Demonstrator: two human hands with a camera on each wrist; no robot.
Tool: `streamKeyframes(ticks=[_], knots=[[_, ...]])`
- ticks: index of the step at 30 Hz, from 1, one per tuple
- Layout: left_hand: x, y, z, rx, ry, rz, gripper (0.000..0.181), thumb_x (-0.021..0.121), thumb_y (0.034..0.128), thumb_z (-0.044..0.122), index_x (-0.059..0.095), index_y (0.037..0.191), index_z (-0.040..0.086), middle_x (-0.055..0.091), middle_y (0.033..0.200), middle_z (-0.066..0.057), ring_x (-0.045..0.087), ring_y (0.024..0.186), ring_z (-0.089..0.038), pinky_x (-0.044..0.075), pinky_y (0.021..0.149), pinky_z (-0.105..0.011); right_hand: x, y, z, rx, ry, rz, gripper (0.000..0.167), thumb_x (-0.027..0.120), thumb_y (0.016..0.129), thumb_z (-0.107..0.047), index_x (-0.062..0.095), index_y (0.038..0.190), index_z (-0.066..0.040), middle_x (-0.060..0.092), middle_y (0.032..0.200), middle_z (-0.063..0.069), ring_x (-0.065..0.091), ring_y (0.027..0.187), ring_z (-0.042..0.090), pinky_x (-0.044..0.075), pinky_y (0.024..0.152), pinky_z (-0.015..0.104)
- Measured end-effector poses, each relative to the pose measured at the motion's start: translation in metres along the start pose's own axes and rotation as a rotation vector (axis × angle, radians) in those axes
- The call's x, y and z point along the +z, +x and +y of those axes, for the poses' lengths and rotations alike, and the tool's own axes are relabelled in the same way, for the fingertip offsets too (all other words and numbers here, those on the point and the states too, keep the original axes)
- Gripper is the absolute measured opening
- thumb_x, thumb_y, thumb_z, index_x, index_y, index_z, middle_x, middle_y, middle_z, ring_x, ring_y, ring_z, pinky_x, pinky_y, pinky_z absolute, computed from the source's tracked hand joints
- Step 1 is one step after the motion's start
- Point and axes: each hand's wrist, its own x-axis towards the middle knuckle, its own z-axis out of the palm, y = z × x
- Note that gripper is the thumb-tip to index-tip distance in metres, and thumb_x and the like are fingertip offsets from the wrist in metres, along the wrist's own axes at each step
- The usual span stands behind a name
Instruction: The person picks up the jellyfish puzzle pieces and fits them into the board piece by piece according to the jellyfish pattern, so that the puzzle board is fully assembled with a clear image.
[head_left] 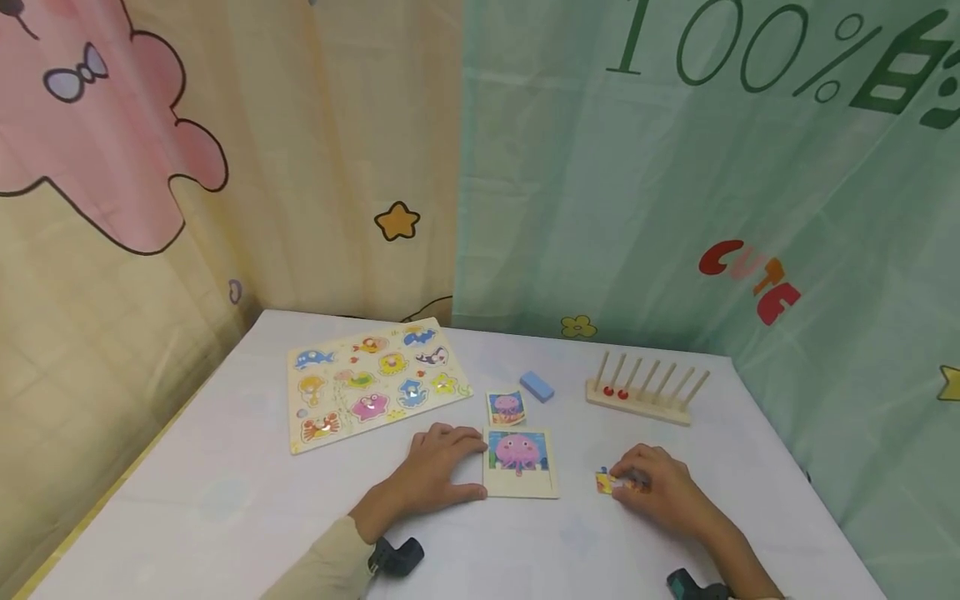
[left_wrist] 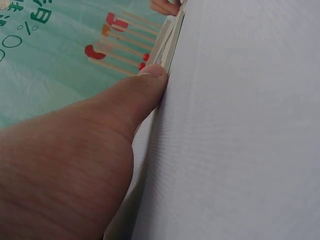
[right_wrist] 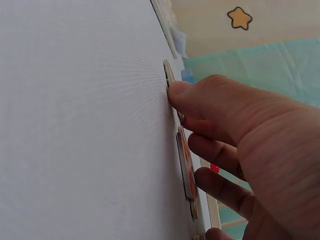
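A wooden puzzle board (head_left: 521, 487) with a pink jellyfish picture lies flat on the table. My left hand (head_left: 438, 471) rests at its left edge, fingers and thumb spread apart; the left wrist view has the thumb of my left hand (left_wrist: 75, 145) against the board's side. Over to the right, my right hand (head_left: 663, 492) pinches a small yellow puzzle piece (head_left: 603, 482) between thumb and index finger. In the right wrist view, the thumb of my right hand (right_wrist: 260, 135) is on that thin piece (right_wrist: 169, 72), and other pieces (right_wrist: 187, 170) lie under the remaining fingers.
Behind the board are a small jellyfish card (head_left: 506, 407) and a blue block (head_left: 537, 386). A large sea-animal peg board (head_left: 382, 417) lies at the back left. At the back right stands a wooden peg rack (head_left: 637, 405) with red beads. Curtains hang behind the table.
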Motion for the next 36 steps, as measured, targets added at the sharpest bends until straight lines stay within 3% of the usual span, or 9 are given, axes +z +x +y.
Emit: streamKeyframes(ticks=[4,8,10,15,20,27,36], knots=[[-0.001,0.000,0.001,-0.001,-0.005,-0.003,0.065,0.069,0.0876,0.063,0.059,0.140,0.026,0.049,0.147,0.007,0.038,0.132,-0.026,0.031,0.097,-0.051,0.002,0.010,-0.004,-0.115,-0.028,0.087,0.029,0.092,0.072,-0.014,0.074,0.093,-0.025,0.061,0.095,-0.017,0.060,0.085,0.005,0.043,0.072,0.037],[-0.001,0.001,0.001,0.008,-0.002,0.008,0.064,0.068,0.0879,0.063,0.059,0.140,0.026,0.049,0.147,0.007,0.038,0.132,-0.025,0.031,0.097,-0.050,0.007,0.028,-0.013,-0.181,-0.026,0.150,0.035,0.092,0.069,-0.011,0.073,0.094,-0.025,0.061,0.096,-0.018,0.062,0.090,0.006,0.039,0.078,0.045],[-0.001,0.001,0.001,0.009,-0.008,0.009,0.064,0.068,0.0881,0.062,0.059,0.140,0.026,0.049,0.147,0.007,0.038,0.132,-0.025,0.032,0.097,-0.050,0.012,0.038,-0.019,-0.210,0.018,0.143,0.034,0.092,0.071,-0.010,0.073,0.095,-0.024,0.061,0.096,-0.017,0.063,0.090,0.007,0.043,0.078,0.047],[-0.001,0.001,0.001,0.007,-0.014,0.000,0.065,0.068,0.0883,0.062,0.059,0.141,0.026,0.049,0.147,0.008,0.038,0.132,-0.024,0.032,0.098,-0.049,0.028,0.059,-0.042,-0.253,0.148,0.031,0.027,0.088,0.079,-0.013,0.071,0.099,-0.020,0.062,0.099,-0.013,0.066,0.093,0.010,0.048,0.081,0.045],[-0.002,0.001,0.001,0.008,-0.002,-0.001,0.064,0.067,0.0883,0.063,0.059,0.140,0.026,0.049,0.147,0.008,0.039,0.132,-0.024,0.032,0.097,-0.048,0.042,0.075,-0.071,-0.200,0.196,-0.095,0.021,0.086,0.082,-0.019,0.071,0.098,-0.023,0.061,0.098,-0.014,0.064,0.093,0.011,0.041,0.084,0.048],[-0.002,0.001,0.002,0.011,0.003,0.012,0.064,0.068,0.0884,0.063,0.059,0.140,0.026,0.049,0.147,0.008,0.039,0.131,-0.023,0.032,0.096,-0.047,0.059,0.086,-0.091,-0.229,0.146,-0.165,0.018,0.085,0.082,-0.024,0.072,0.094,-0.022,0.062,0.096,-0.014,0.058,0.084,0.007,0.039,0.078,0.040],[-0.003,0.001,0.004,0.002,0.015,0.006,0.064,0.068,0.0885,0.062,0.059,0.141,0.025,0.049,0.146,0.008,0.040,0.130,-0.022,0.032,0.096,-0.047,0.070,0.084,-0.091,-0.143,0.054,-0.256,0.021,0.085,0.080,-0.033,0.069,0.093,-0.029,0.057,0.098,-0.022,0.051,0.094,0.007,0.034,0.087,0.047]])
